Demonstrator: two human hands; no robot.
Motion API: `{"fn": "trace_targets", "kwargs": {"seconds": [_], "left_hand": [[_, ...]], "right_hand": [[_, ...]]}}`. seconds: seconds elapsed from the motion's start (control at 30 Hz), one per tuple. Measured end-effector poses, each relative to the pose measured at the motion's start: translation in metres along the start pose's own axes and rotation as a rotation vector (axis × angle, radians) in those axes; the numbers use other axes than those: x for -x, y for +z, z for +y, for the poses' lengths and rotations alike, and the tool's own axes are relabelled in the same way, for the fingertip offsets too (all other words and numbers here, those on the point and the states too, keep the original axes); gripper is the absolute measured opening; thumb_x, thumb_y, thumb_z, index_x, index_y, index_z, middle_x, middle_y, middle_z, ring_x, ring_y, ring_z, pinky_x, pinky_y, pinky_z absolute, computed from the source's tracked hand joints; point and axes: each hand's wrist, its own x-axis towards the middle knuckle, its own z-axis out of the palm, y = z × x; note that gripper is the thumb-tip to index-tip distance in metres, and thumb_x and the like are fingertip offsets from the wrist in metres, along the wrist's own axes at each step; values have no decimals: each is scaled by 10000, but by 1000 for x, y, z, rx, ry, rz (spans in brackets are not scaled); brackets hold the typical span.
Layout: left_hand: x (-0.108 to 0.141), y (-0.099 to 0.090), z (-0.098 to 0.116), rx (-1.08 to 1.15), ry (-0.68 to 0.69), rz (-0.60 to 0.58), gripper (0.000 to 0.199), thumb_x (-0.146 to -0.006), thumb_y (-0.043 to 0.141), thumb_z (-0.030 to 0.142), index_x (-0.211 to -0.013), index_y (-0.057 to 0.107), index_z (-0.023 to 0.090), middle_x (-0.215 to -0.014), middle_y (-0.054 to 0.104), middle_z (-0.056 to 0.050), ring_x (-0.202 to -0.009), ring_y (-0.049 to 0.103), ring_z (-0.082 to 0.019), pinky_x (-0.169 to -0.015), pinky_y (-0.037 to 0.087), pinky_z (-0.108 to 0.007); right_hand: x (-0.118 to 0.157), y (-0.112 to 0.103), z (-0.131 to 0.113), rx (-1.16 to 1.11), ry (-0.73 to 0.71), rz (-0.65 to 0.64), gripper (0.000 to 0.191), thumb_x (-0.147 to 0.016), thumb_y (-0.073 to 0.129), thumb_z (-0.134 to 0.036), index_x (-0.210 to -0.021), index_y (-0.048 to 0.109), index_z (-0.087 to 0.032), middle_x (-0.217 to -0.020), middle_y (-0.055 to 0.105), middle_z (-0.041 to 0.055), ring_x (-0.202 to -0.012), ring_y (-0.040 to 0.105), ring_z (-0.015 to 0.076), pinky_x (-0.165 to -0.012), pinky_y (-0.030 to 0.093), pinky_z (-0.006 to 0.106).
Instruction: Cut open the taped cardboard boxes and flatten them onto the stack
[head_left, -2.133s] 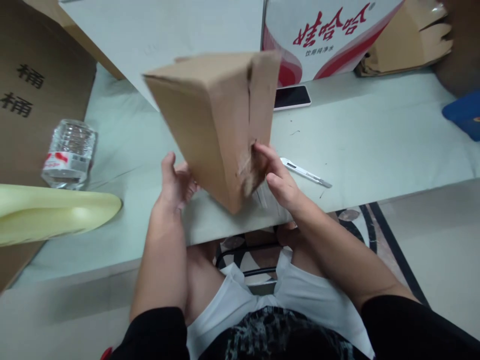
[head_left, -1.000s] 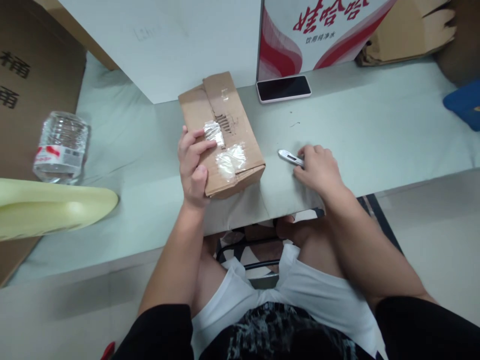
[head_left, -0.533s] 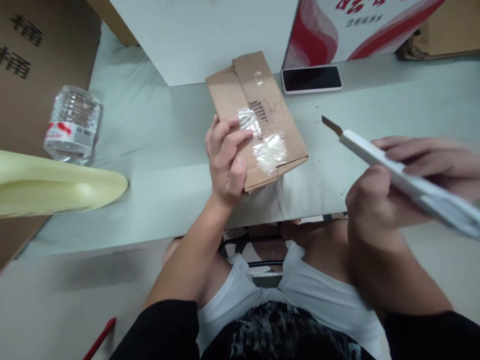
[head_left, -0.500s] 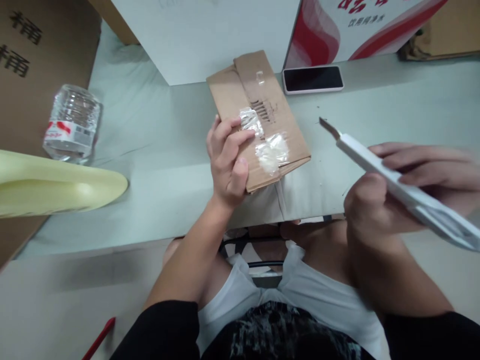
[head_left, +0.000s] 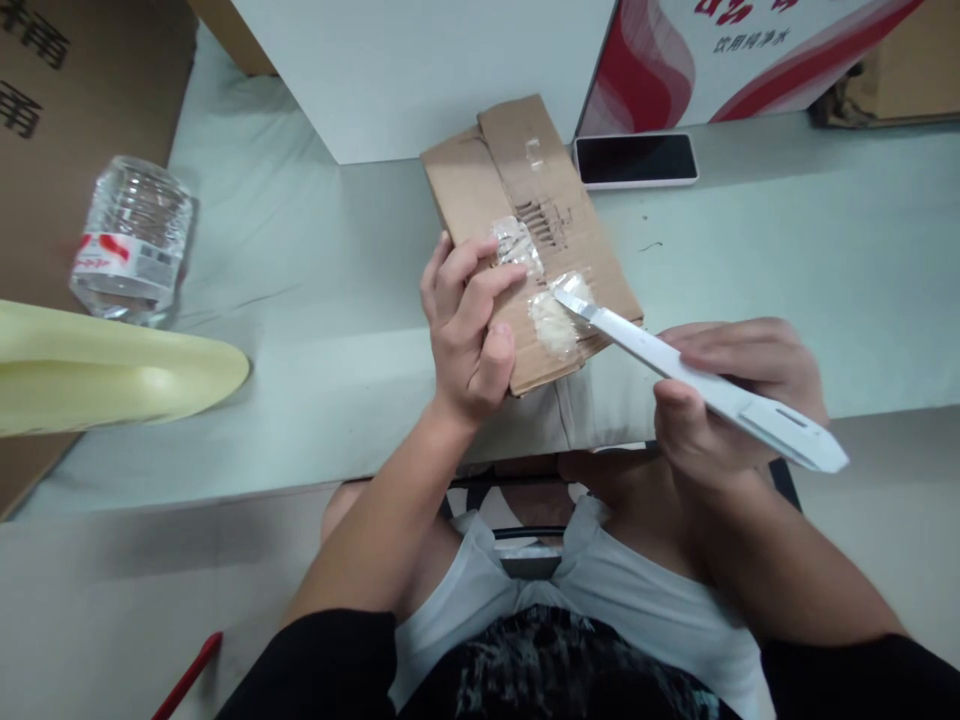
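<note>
A small brown cardboard box [head_left: 517, 180] lies at an angle near the front edge of the table. Clear tape patches [head_left: 556, 318] cover part of its top. My left hand [head_left: 472, 330] grips the box from its left side, fingers over the top and near the tape. In my right hand [head_left: 739, 385] is a white utility knife [head_left: 697, 375] with its blade out. The blade tip lies over the tape patch near the box's right front corner; whether it cuts in, I cannot tell.
A phone [head_left: 636, 160] lies behind the box, beside a white and red carton [head_left: 660, 70]. Left are a clear water bottle [head_left: 135, 240], a pale yellow rounded object [head_left: 120, 370] and a big brown carton [head_left: 82, 130]. The green-covered table [head_left: 337, 390] ends just before my lap.
My right hand has brought the knife leftward from beside the box, so its blade now meets the tape. My left hand keeps its hold on the box.
</note>
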Motion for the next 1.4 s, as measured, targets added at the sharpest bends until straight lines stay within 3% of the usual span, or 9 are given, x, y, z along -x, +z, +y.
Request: {"fn": "trace_targets", "kwargs": {"seconds": [0.17, 0.23, 0.33, 0.53, 0.67, 0.93, 1.1, 1.4], "left_hand": [[1, 1, 1, -12, -58, -19, 481, -1047, 290, 573, -1211, 651, 300, -1369, 643, -73, -1355, 575, -294, -1309, 302, -565], [1, 1, 1, -6, -63, -13, 480, -1047, 293, 572, -1207, 651, 297, -1366, 640, -77, -1351, 577, -296, -1305, 306, -565], [1, 2, 0, 22, -23, 10, 450, -1049, 321, 524, -1206, 655, 267, -1345, 631, -89, -1308, 593, -294, -1283, 337, -579], [1, 3, 0, 17, -9, 7, 441, -1044, 317, 520, -1222, 640, 279, -1347, 619, -70, -1306, 588, -299, -1276, 340, -611], [1, 2, 0, -27, -29, -2, 464, -1054, 264, 549, -1224, 624, 310, -1344, 625, -44, -1312, 594, -288, -1285, 333, -598], [1, 3, -2, 31, -36, -10, 456, -1026, 323, 561, -1191, 645, 282, -1355, 641, -80, -1324, 580, -303, -1307, 285, -588], [0, 2, 0, -15, -24, 8, 440, -1028, 313, 516, -1199, 645, 284, -1329, 647, -84, -1304, 592, -286, -1279, 348, -574], [0, 3, -1, -16, 5, 23, 428, -1034, 327, 490, -1205, 652, 271, -1320, 647, -85, -1283, 597, -269, -1276, 355, -533]], "right_hand": [[-8, 8, 4, -145, -113, 152, 285, -916, 762, -469, -820, 653, -224, -603, 515, -41, -507, 580, 123, -433, 474, 290], [-12, 13, 7, -205, -153, 218, 382, -930, 716, -557, -787, 649, -209, -569, 466, -47, -477, 540, 107, -404, 411, 270], [-13, 17, 11, -165, -137, 292, 477, -964, 614, -645, -785, 684, -209, -640, 513, -14, -532, 549, 108, -448, 407, 285], [-5, 10, 12, -143, -11, 175, 423, -979, 591, -640, -947, 768, -258, -732, 583, -1, -610, 576, 127, -527, 434, 312], [-3, 10, 10, -218, 0, 118, 391, -955, 637, -632, -911, 749, -260, -697, 566, -26, -568, 569, 109, -509, 430, 293], [0, 10, 5, -156, 61, 137, 400, -907, 692, -644, -914, 741, -247, -649, 595, -36, -517, 572, 110, -473, 449, 289], [4, 8, 7, -216, 109, 153, 402, -892, 725, -627, -1005, 722, -241, -659, 600, -43, -513, 588, 114, -465, 481, 279], [1, 15, -2, -233, 124, 170, 253, -941, 723, -473, -920, 660, -228, -603, 579, -67, -459, 586, 93, -425, 465, 232]]}}
